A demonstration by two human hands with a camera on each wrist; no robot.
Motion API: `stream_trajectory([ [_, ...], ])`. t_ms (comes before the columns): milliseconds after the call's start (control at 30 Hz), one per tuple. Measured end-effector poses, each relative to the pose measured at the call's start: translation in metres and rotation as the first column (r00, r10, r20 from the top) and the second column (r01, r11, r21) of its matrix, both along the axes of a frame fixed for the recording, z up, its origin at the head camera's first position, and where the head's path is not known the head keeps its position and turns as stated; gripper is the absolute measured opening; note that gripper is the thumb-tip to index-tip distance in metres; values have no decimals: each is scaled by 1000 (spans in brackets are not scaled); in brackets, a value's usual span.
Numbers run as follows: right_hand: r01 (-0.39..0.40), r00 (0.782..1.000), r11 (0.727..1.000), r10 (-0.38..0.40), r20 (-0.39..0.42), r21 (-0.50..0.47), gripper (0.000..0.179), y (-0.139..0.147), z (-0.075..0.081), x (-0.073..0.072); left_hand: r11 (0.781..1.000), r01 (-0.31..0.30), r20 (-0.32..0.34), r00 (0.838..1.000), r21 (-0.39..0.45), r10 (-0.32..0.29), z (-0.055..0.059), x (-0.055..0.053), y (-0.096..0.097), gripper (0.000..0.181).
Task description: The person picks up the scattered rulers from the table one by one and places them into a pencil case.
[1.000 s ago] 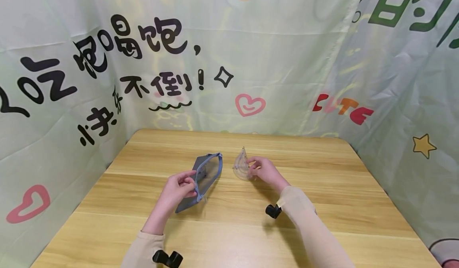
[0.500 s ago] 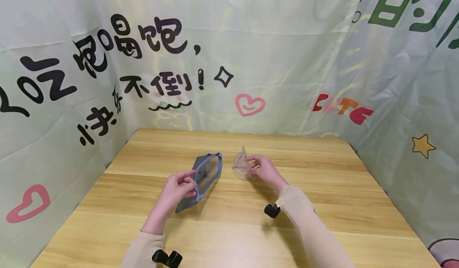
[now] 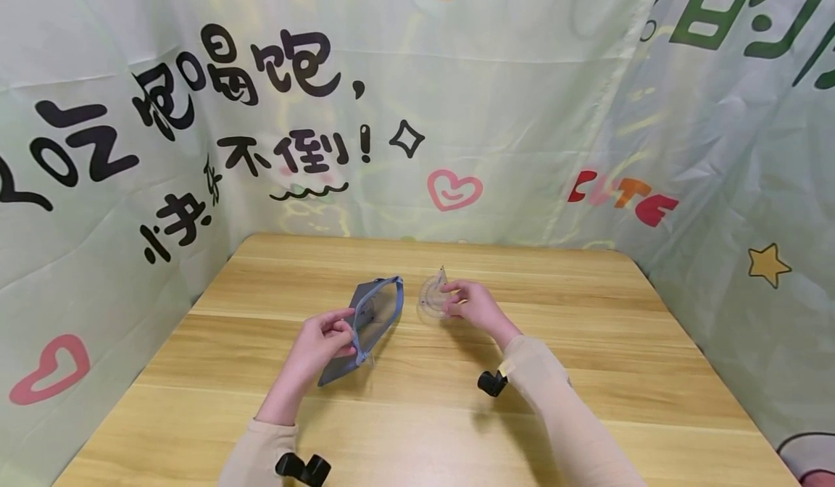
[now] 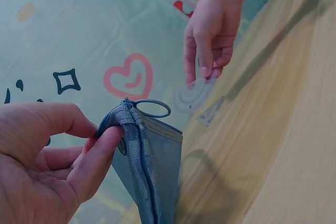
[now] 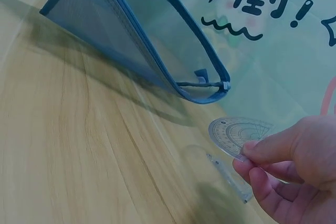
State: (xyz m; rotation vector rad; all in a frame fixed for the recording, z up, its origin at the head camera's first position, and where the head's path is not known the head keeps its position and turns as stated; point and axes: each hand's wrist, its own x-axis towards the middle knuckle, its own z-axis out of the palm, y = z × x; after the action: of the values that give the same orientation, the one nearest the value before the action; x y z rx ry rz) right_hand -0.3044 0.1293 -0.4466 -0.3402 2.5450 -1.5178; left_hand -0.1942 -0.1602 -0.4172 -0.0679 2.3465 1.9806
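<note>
A blue see-through zip pouch point(image 3: 380, 320) stands tilted on the table with its zipped mouth spread. My left hand point(image 3: 326, 338) pinches the near edge of that mouth between thumb and fingers. To the right of the pouch, my right hand point(image 3: 478, 306) holds a clear protractor point(image 5: 239, 132) by its edge, between thumb and fingertips. Close under the protractor is a clear set square point(image 4: 211, 113) with printed marks, partly hidden by the right hand in the head view. A zip pull ring point(image 4: 153, 108) hangs at the pouch's near corner.
The wood-grain table point(image 3: 417, 429) runs back to a printed cloth point(image 3: 522, 146), which also closes off both sides. Black wrist cameras point(image 3: 303, 468) sit on both sleeves.
My right hand has shifted slightly left with the protractor, which now sits nearer the pouch and a little higher. The left hand and pouch have barely moved.
</note>
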Motion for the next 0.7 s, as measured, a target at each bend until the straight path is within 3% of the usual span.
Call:
stream_trajectory([
  [700, -2, 997, 999, 5, 79, -41, 38, -12, 2, 1, 999, -27, 39, 999, -28, 29, 3, 2, 4, 47],
])
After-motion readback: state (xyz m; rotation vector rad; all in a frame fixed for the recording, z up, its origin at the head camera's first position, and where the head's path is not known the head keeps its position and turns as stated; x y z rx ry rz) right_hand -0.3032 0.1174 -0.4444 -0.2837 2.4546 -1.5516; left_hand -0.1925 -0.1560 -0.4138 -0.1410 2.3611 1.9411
